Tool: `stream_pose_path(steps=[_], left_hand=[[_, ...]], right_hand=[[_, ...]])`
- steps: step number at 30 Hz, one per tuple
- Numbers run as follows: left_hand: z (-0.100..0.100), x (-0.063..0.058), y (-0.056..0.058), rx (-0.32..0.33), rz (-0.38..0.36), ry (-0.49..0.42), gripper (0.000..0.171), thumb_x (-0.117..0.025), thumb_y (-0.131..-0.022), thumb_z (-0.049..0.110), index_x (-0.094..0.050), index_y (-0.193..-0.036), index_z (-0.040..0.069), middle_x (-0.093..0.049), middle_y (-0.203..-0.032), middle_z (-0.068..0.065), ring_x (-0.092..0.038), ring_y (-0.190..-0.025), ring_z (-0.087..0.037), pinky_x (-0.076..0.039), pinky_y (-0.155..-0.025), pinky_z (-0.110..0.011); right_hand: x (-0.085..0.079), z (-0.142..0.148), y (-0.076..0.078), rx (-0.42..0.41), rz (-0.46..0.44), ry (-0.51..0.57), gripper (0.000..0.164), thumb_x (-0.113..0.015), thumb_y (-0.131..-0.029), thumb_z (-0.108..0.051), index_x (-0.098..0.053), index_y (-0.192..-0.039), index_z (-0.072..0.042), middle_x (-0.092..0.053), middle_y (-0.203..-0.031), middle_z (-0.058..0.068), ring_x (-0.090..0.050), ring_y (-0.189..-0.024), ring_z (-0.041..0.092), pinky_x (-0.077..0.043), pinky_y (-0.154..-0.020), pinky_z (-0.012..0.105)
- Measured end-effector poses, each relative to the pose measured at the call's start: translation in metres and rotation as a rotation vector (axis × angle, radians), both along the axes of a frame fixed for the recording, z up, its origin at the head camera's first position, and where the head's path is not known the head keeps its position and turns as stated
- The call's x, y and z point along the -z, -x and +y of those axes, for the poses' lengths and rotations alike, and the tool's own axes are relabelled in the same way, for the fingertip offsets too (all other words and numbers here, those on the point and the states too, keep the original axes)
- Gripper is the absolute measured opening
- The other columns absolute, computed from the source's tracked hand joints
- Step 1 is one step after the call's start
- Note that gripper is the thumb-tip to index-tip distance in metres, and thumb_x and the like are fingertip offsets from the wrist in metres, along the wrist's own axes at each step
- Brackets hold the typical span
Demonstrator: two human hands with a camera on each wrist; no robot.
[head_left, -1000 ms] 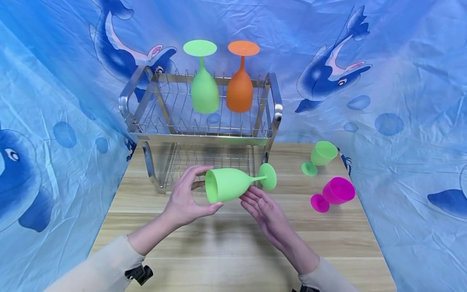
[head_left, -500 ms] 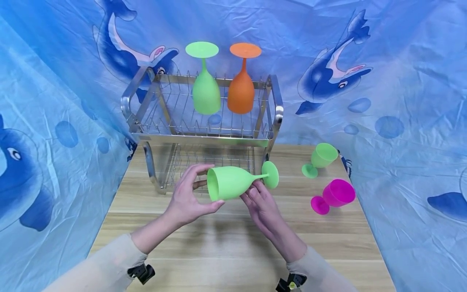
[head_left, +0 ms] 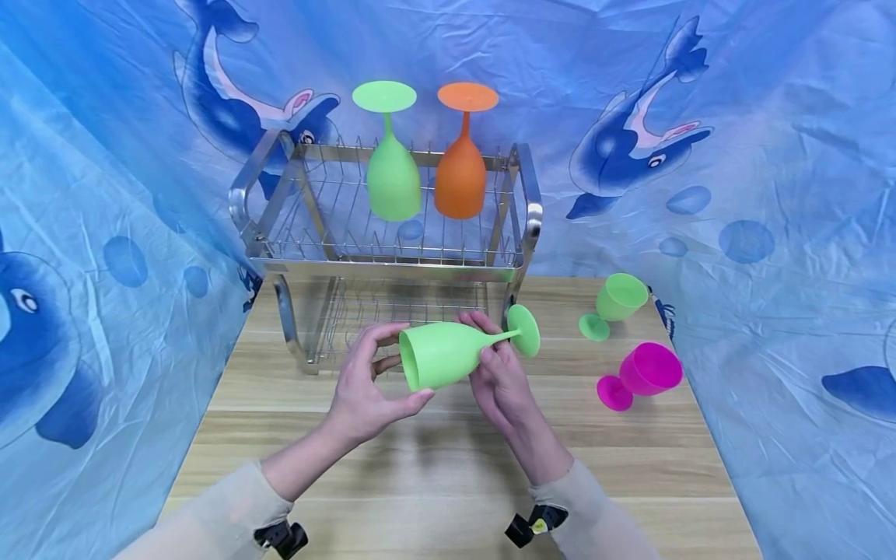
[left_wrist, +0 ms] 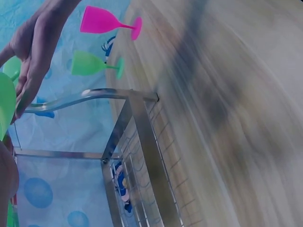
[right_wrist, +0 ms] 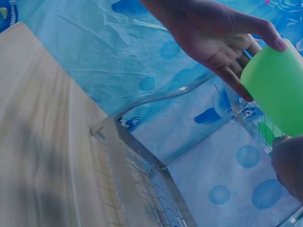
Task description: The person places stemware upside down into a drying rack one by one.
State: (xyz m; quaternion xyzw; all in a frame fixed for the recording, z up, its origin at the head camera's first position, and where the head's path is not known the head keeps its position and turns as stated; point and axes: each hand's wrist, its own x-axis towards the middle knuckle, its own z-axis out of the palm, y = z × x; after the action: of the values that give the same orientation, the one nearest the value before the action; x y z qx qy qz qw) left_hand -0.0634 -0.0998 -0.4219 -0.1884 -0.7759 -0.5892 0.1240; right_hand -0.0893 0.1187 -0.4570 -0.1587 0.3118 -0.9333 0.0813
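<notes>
A light green plastic goblet [head_left: 444,354] lies sideways in the air, its open rim to the left and its foot to the right. The left hand [head_left: 364,393] grips the bowl near the rim, thumb in front and fingers behind. At the stem end, the right hand [head_left: 505,385] pinches the goblet where bowl meets stem, its thumb in front and fingers behind. In the right wrist view the left hand [right_wrist: 213,40] spans the green bowl [right_wrist: 277,87]. Only part of the goblet [left_wrist: 5,101] shows at the left wrist view's edge.
A two-tier metal dish rack [head_left: 392,270] stands behind the hands. Upside down on its top tier are a green goblet [head_left: 393,179] and an orange goblet [head_left: 460,179]. Another green goblet [head_left: 621,297] and a magenta goblet [head_left: 651,369] stand on the wooden table [head_left: 630,467] at right.
The right hand, earlier with its fingers under the bowl, has shifted up and now pinches the goblet at the stem end. The goblet has moved slightly right; the left hand keeps its grip.
</notes>
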Motion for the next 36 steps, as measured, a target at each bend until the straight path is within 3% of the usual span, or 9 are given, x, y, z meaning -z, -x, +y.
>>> stream_pose_path(steps=[5, 11, 15, 19, 23, 29, 36], left_hand=[[0.003, 0.005, -0.002, -0.002, -0.004, -0.058, 0.091, -0.098, -0.067, 0.004, -0.053, -0.146, 0.007, -0.053, -0.146, -0.016, -0.058, -0.125, -0.026, -0.063, -0.097, -0.033], [0.005, 0.009, -0.003, -0.002, -0.023, -0.11, 0.089, -0.095, -0.07, 0.001, -0.05, -0.146, 0.0, -0.05, -0.148, -0.01, -0.059, -0.126, -0.026, -0.064, -0.096, -0.033], [0.006, 0.009, -0.005, -0.003, -0.05, -0.129, 0.089, -0.094, -0.071, 0.0, -0.047, -0.146, -0.004, -0.049, -0.15, -0.012, -0.059, -0.126, -0.024, -0.064, -0.095, -0.032], [0.006, 0.009, -0.005, -0.008, -0.07, -0.144, 0.087, -0.093, -0.072, 0.0, -0.048, -0.147, -0.001, -0.049, -0.15, -0.009, -0.059, -0.127, -0.025, -0.064, -0.095, -0.033], [0.006, 0.009, -0.006, -0.017, -0.09, -0.154, 0.086, -0.093, -0.073, 0.001, -0.047, -0.146, -0.001, -0.051, -0.149, -0.008, -0.059, -0.127, -0.025, -0.064, -0.096, -0.034], [0.005, 0.011, -0.006, -0.025, -0.104, -0.169, 0.083, -0.092, -0.074, 0.001, -0.047, -0.145, 0.0, -0.054, -0.146, -0.01, -0.06, -0.127, -0.025, -0.064, -0.095, -0.034], [0.004, 0.009, -0.005, -0.005, -0.113, -0.166, 0.082, -0.091, -0.075, 0.001, -0.048, -0.145, 0.005, -0.053, -0.146, -0.011, -0.059, -0.127, -0.024, -0.064, -0.096, -0.034]], right_hand=[[-0.002, -0.002, 0.004, -0.006, 0.024, 0.047, 0.044, -0.073, -0.102, -0.013, -0.061, -0.144, -0.013, -0.064, -0.145, 0.002, -0.053, -0.144, 0.019, -0.038, -0.126, 0.03], [-0.004, -0.004, 0.006, -0.001, 0.023, 0.066, 0.041, -0.072, -0.101, -0.009, -0.063, -0.141, -0.013, -0.066, -0.142, 0.002, -0.057, -0.14, 0.017, -0.039, -0.125, 0.03], [-0.005, -0.005, 0.006, 0.013, 0.021, 0.036, 0.04, -0.07, -0.102, -0.006, -0.064, -0.14, -0.015, -0.066, -0.142, 0.002, -0.055, -0.141, 0.019, -0.039, -0.125, 0.032], [-0.004, -0.006, 0.007, 0.036, 0.005, -0.012, 0.038, -0.068, -0.101, -0.004, -0.065, -0.137, -0.016, -0.065, -0.141, 0.002, -0.053, -0.142, 0.021, -0.041, -0.124, 0.031], [-0.003, -0.007, 0.007, 0.058, -0.017, -0.037, 0.036, -0.074, -0.098, -0.008, -0.067, -0.133, -0.015, -0.065, -0.14, 0.004, -0.057, -0.137, 0.018, -0.045, -0.12, 0.027], [-0.004, -0.011, 0.006, 0.097, -0.035, -0.057, 0.029, -0.068, -0.102, -0.004, -0.066, -0.13, -0.013, -0.065, -0.139, 0.007, -0.059, -0.134, 0.017, -0.049, -0.115, 0.027], [-0.007, -0.01, 0.006, 0.152, -0.055, -0.122, 0.028, -0.078, -0.098, -0.013, -0.068, -0.125, -0.015, -0.067, -0.136, 0.006, -0.061, -0.131, 0.019, -0.053, -0.112, 0.029]])
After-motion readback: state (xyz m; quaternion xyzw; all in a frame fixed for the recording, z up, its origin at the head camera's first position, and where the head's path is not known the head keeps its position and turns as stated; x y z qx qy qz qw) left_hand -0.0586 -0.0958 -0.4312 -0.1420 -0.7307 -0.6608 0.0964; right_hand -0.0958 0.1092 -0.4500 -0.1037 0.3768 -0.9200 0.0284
